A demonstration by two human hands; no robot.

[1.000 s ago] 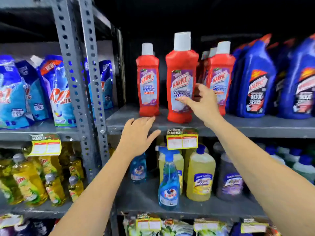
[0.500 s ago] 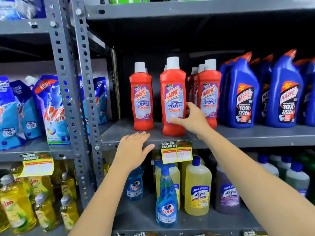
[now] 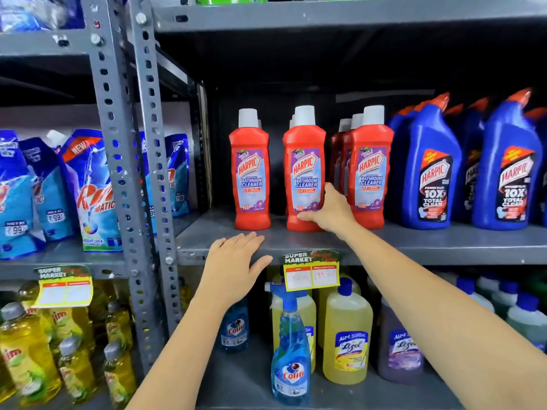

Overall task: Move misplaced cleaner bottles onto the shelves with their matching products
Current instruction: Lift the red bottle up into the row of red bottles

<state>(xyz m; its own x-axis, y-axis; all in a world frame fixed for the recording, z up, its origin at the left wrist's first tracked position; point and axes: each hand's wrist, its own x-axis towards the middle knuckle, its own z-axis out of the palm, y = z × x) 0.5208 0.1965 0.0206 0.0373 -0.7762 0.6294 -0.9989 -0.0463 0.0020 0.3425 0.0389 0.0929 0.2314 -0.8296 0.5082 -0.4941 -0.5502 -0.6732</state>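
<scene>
Red Harpic bathroom cleaner bottles with white caps stand upright on the grey metal shelf (image 3: 414,247). My right hand (image 3: 330,210) wraps around the lower right side of the middle red bottle (image 3: 305,170), thumb across its base. Another red bottle (image 3: 251,170) stands to its left and a row of red bottles (image 3: 370,173) to its right. My left hand (image 3: 233,267) lies flat, fingers spread, on the shelf's front edge and holds nothing.
Blue Harpic toilet cleaner bottles (image 3: 429,173) fill the shelf's right part. Below stand a blue Colin spray bottle (image 3: 291,353), yellow Lizol bottles (image 3: 347,335) and a purple one. Perforated steel uprights (image 3: 118,173) separate a left rack with Rin pouches (image 3: 94,193) and yellow Vim bottles (image 3: 26,353).
My right hand slid lower on the middle red bottle and closed around its base; the bottle now stands further back in line with the others. The view tilted upward. My left hand stayed put.
</scene>
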